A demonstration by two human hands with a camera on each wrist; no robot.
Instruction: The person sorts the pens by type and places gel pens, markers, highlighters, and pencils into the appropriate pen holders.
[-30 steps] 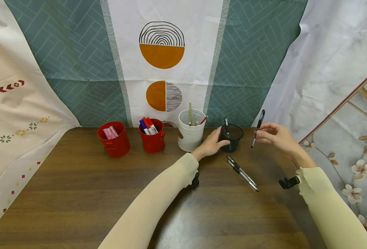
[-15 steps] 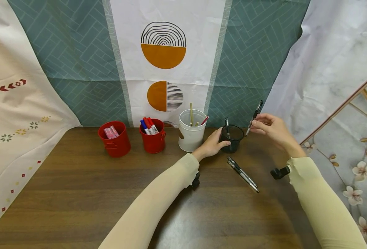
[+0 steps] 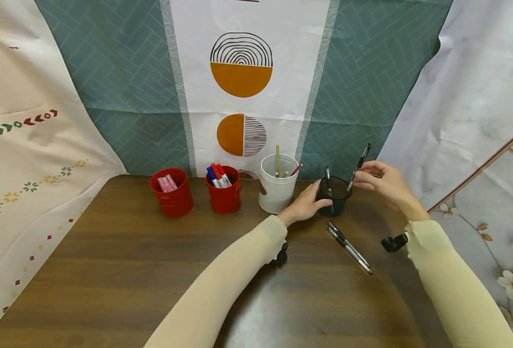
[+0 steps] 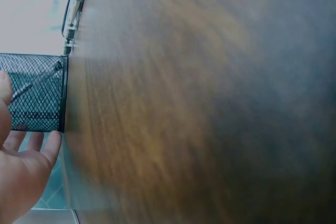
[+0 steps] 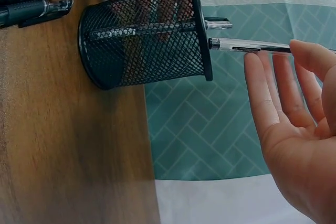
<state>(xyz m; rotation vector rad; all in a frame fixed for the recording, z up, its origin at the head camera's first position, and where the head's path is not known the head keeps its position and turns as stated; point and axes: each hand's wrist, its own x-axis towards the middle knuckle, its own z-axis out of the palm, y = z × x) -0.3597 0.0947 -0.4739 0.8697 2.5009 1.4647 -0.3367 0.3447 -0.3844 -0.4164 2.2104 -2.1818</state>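
Note:
A black mesh pen cup stands upright at the back right, with one gel pen leaning inside. My left hand grips this cup from its left side, thumb in front and fingers behind. Between thumb and fingers, my right hand pinches a second gel pen, clear-barrelled with a black cap. That pen slants, cap end up, its lower end right at the cup's rim in the right wrist view. Two more gel pens lie side by side on the table in front of the cup.
Left of the cup, a white bucket holds pencil-like sticks. Beyond it are a red bucket with blue and red markers and another red bucket with pink items. Fabric hangs behind the wooden table.
My right hand has moved left with its pen, bringing the lower end from beside the cup to the rim. My left hand stays on the cup; the head view has shifted slightly.

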